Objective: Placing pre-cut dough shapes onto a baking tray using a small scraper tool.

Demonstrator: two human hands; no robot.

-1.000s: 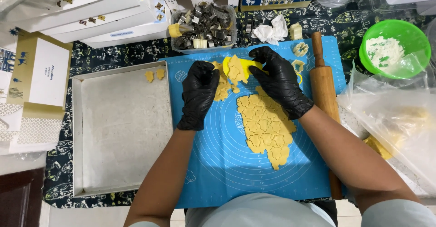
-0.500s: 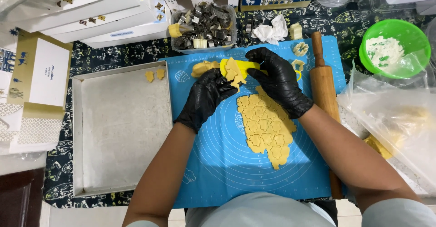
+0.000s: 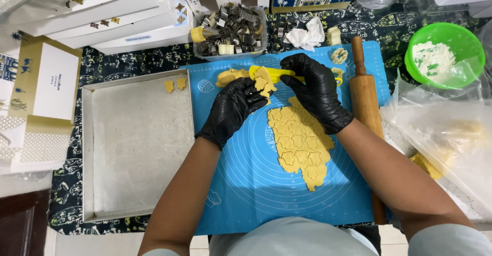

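Note:
Both of my hands wear black gloves over a blue baking mat (image 3: pixel 246 184). My right hand (image 3: pixel 315 92) grips a yellow plastic scraper (image 3: pixel 271 73) with cut dough pieces lying on its blade. My left hand (image 3: pixel 233 107) pinches one cut dough shape (image 3: pixel 262 84) at the scraper's edge. A rolled sheet of yellow dough (image 3: pixel 300 141), stamped with several shapes, lies on the mat below my right hand. A lump of scrap dough (image 3: pixel 229 76) sits just above my left hand. Two cut pieces (image 3: pixel 175 84) rest in the top corner of the metal baking tray (image 3: pixel 136 148).
A wooden rolling pin (image 3: pixel 365 97) lies along the mat's right side. A clear tub of metal cutters (image 3: pixel 230 25) stands behind the mat. A green bowl of flour (image 3: pixel 443 56) is at the far right, above a plastic bag (image 3: pixel 441 133). White boxes (image 3: pixel 102 10) stack at the back left.
My left hand has curled inward and moved right from flat on the mat to the scraper, taking hold of a cut dough piece. The right hand keeps the scraper almost still.

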